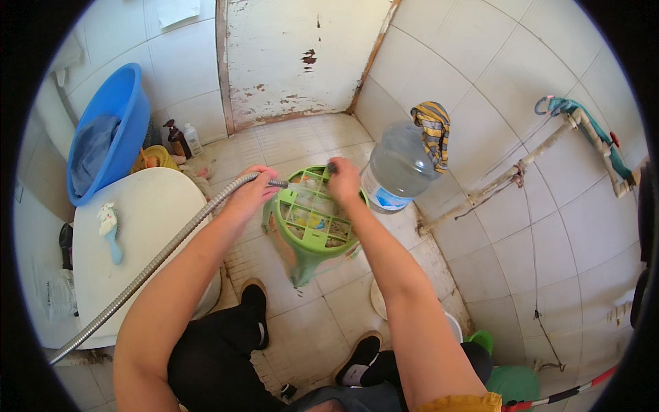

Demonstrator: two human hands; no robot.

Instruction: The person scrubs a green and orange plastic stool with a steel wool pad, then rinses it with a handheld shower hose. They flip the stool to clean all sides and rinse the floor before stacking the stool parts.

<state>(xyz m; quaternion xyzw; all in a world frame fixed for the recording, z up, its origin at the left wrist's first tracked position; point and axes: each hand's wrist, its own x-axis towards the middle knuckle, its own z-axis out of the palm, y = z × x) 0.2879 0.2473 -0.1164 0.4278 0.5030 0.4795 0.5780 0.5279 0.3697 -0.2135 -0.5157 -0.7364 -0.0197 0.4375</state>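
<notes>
A flexible metal shower hose [180, 236] runs up from the lower left, and my left hand [252, 193] is closed round it near its end. Water flows from the hose end onto a green plastic stool [315, 239] with a grid-like top, which stands on the tiled floor. My right hand [344, 180] is at the stool's far right rim, its fingers closed on a small dark thing, perhaps a scrubber, mostly hidden by the hand.
A large water bottle [396, 165] with a striped cloth [435, 134] stands right of the stool. At left, a blue basin [135, 113] leans by a white lid [149, 206] bearing a hairbrush [112, 237]. A pipe [494, 190] runs along the right wall.
</notes>
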